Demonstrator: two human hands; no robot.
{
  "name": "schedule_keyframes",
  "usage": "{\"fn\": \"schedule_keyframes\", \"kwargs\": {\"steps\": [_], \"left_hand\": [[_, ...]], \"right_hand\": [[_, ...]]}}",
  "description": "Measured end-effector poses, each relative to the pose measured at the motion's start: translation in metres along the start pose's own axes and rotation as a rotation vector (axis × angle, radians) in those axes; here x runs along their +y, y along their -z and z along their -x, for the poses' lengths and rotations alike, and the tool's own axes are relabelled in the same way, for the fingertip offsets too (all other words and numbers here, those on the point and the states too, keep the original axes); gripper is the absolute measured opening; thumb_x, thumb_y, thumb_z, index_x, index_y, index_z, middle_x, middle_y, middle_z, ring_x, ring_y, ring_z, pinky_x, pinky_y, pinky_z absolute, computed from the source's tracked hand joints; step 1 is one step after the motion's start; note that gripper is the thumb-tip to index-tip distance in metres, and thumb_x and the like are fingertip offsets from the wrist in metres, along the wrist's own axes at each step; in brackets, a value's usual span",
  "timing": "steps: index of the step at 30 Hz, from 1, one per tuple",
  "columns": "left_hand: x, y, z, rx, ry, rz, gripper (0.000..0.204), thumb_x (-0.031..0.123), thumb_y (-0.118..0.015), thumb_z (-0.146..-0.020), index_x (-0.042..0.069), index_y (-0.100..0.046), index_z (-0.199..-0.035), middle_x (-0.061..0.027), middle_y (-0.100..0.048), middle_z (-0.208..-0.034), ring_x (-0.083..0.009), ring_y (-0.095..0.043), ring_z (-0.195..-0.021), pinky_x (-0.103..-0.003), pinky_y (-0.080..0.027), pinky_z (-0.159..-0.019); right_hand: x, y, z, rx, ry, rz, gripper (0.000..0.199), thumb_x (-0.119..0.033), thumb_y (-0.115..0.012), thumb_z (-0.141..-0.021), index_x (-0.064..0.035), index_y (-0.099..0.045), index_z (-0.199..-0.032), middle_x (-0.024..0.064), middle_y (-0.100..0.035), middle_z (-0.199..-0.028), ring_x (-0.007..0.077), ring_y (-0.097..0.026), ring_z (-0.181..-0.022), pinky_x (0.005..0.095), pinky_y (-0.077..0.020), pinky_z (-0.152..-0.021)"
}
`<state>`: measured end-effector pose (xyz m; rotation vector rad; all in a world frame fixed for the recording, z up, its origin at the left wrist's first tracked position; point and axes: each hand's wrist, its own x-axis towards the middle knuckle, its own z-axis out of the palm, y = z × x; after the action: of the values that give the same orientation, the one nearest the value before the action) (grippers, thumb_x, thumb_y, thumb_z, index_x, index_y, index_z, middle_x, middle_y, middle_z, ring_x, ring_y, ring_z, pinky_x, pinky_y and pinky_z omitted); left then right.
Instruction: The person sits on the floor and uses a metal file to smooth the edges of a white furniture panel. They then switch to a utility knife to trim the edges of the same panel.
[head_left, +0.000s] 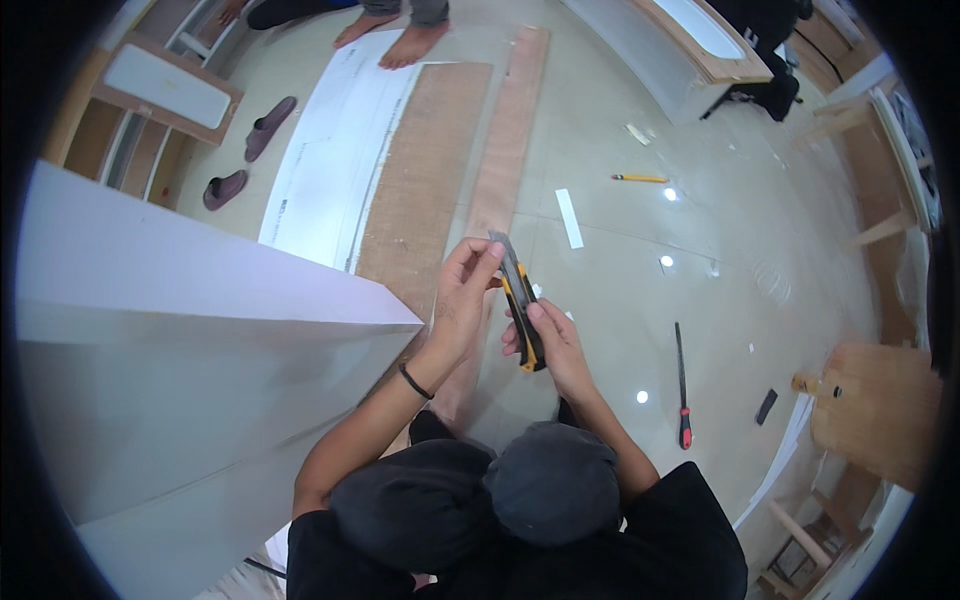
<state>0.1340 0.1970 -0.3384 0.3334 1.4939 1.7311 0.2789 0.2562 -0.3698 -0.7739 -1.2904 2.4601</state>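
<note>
A yellow-and-black snap-off utility knife (522,290) is held in front of me at a slant, its grey blade end pointing up and away. My right hand (556,338) is closed round the handle, thumb along its side. At the blade end, my left hand (465,285) pinches the knife between thumb and forefinger. Beneath my hands a long, narrow wooden strip (512,130) lies along the floor. To its left, a wider brown board (425,170) lies beside a white sheet (325,150) with dark markings.
A large white panel (200,265) rises close on my left. On the floor at right are a red-handled file-like tool (683,400), a yellow pencil (638,178) and a small white strip (568,218). Another person's bare feet (412,45) are on the sheet's far end, near brown slippers (268,128).
</note>
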Motion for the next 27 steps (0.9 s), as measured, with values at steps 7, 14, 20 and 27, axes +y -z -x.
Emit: {"fn": "schedule_keyframes", "kwargs": {"steps": [7, 14, 20, 27], "left_hand": [[0.013, 0.009, 0.001, -0.021, -0.044, -0.097, 0.018, 0.023, -0.070, -0.093, 0.007, -0.067, -0.099, -0.0004, -0.067, -0.091, -0.0080, -0.060, -0.083, -0.025, -0.049, -0.073], [0.009, 0.011, -0.001, -0.056, -0.046, -0.110, 0.020, 0.025, -0.069, -0.094, 0.006, -0.067, -0.099, -0.0011, -0.067, -0.091, -0.0089, -0.061, -0.086, -0.026, -0.051, -0.075], [0.003, 0.009, -0.001, 0.006, -0.117, -0.070, 0.021, 0.026, -0.067, -0.096, 0.005, -0.064, -0.099, -0.0022, -0.066, -0.093, -0.0106, -0.063, -0.086, -0.028, -0.054, -0.075], [0.006, 0.012, 0.000, 0.021, -0.136, -0.076, 0.021, 0.025, -0.064, -0.097, 0.004, -0.064, -0.102, -0.0031, -0.066, -0.094, -0.0118, -0.065, -0.087, -0.028, -0.054, -0.075]], "right_hand": [[-0.007, 0.003, 0.005, -0.056, -0.055, 0.047, 0.031, -0.026, -0.044, -0.105, -0.0022, -0.052, -0.123, 0.0075, -0.062, -0.079, 0.0140, -0.061, -0.068, 0.0273, -0.0498, -0.065], [-0.010, 0.001, 0.006, -0.062, -0.023, 0.087, 0.029, -0.021, -0.046, -0.104, -0.0040, -0.045, -0.127, 0.0047, -0.057, -0.076, 0.0124, -0.058, -0.065, 0.0271, -0.0493, -0.063], [-0.006, 0.004, 0.008, -0.146, 0.001, 0.040, 0.032, -0.019, -0.046, -0.104, -0.0040, -0.039, -0.131, 0.0053, -0.056, -0.082, 0.0114, -0.054, -0.065, 0.0270, -0.0485, -0.061], [-0.006, 0.006, 0.006, -0.208, 0.054, 0.164, 0.041, -0.032, -0.044, -0.105, -0.0034, -0.037, -0.133, 0.0060, -0.056, -0.085, 0.0121, -0.055, -0.067, 0.0279, -0.0496, -0.063]]}}
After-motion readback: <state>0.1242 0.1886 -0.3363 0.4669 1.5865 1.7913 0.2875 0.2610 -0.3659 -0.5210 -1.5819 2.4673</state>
